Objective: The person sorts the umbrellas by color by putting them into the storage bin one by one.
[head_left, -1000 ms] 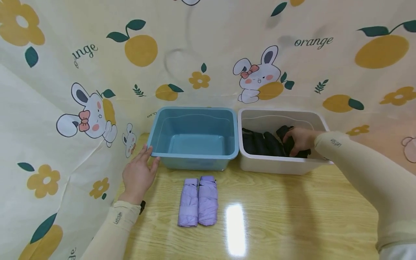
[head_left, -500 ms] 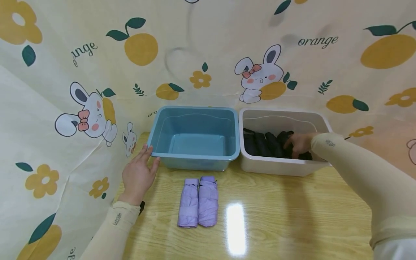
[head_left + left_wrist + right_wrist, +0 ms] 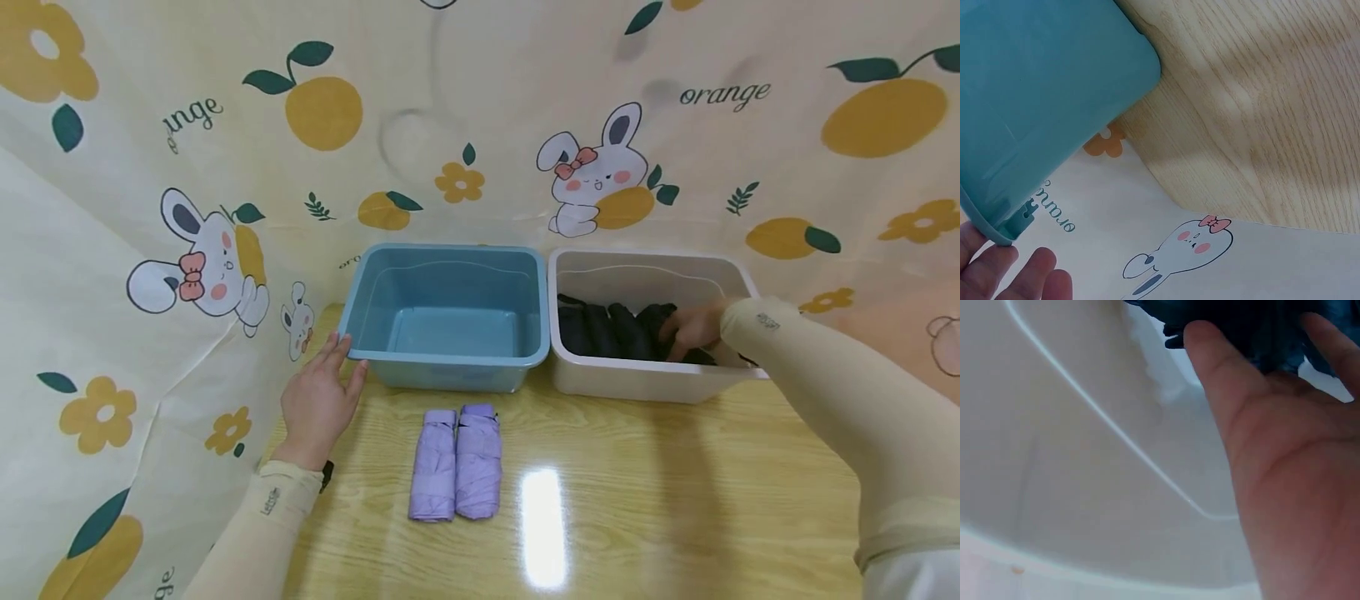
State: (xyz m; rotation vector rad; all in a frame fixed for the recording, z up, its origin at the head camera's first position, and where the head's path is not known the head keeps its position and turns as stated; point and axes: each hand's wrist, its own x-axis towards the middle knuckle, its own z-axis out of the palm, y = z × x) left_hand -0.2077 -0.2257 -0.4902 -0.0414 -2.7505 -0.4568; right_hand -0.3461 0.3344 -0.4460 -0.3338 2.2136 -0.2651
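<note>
My left hand [image 3: 318,406] rests with fairly straight fingers on the near left corner of the blue bin [image 3: 442,361]. In the left wrist view, its fingertips [image 3: 1038,265] touch that bin's rim. My right hand [image 3: 693,325] reaches down inside the white bin [image 3: 637,371], on the right end of a row of black folded umbrellas [image 3: 600,329]. In the right wrist view, its thumb [image 3: 1210,356] and a finger lie spread and straight against dark fabric; the other fingertips are hidden. Two lavender folded umbrellas [image 3: 433,467] lie side by side on the table before the blue bin.
The two bins stand side by side against a wall covering [image 3: 487,92] printed with rabbits and oranges. Wood-grain table surface [image 3: 615,500] stretches in front of them, with a bright light reflection. A second covered wall [image 3: 90,317] rises at the left.
A black umbrella that stood tilted in my right hand a second ago now lies lower, level with the row in the white bin. The left hand has stayed in place.
</note>
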